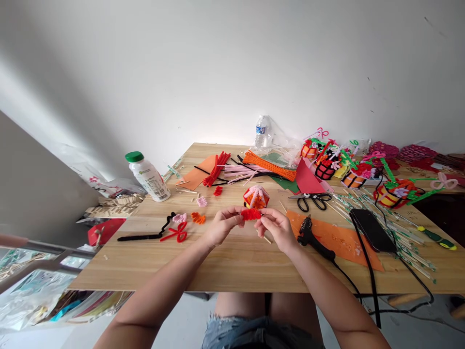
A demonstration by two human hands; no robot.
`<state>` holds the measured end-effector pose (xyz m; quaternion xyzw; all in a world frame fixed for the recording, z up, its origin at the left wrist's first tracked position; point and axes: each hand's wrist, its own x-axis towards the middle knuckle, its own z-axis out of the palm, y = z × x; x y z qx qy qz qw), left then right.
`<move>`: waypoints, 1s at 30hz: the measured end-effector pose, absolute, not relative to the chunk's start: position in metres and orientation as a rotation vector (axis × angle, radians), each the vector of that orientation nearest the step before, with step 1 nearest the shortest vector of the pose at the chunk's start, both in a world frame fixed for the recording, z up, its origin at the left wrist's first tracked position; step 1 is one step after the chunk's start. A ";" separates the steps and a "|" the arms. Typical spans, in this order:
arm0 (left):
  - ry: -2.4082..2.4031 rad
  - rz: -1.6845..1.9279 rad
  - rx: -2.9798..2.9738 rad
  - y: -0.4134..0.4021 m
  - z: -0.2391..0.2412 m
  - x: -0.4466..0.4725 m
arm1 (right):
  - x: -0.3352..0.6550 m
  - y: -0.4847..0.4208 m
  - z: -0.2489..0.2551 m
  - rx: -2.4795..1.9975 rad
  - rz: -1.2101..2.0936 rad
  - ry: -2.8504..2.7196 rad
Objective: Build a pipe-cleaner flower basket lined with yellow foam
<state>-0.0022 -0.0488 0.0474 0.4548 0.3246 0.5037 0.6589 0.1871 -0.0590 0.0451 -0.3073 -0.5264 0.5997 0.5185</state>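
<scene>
Between my two hands, a short red piece of bent pipe cleaner [251, 214] is stretched level above the table. My left hand [225, 224] pinches its left end, and the fingers of my right hand [275, 226] close on the right end. Just behind it stands a small round pink, red and orange pipe-cleaner piece [256, 196]. Left of my hands lie an orange folded pipe cleaner [198, 218], a pink one [179, 218], a red bow [179, 232] and a black zigzag pipe cleaner [145, 237]. A small red piece [218, 191] lies farther back.
A black glue gun [313, 240] rests on orange felt [345, 242] to the right, near scissors [314, 200] and a phone [373, 230]. Bundles of orange pipe cleaners [271, 165] and red ones [217, 168] lie behind. Several finished baskets [354, 178] stand back right; a white bottle [148, 177] stands left.
</scene>
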 end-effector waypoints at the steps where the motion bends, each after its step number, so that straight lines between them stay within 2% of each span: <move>1: 0.732 1.139 1.035 -0.049 0.047 -0.002 | 0.187 -0.059 0.045 -0.742 1.447 -1.259; 19: 0.677 1.127 1.189 -0.053 0.040 0.006 | 0.185 -0.058 0.043 -0.853 1.570 -1.308; 25: 0.696 1.298 1.492 -0.053 0.034 0.007 | 0.180 -0.060 0.036 -0.906 1.480 -1.429; 30: 0.843 1.449 1.814 -0.052 0.032 0.005 | 0.182 -0.063 0.039 -0.954 1.236 -1.582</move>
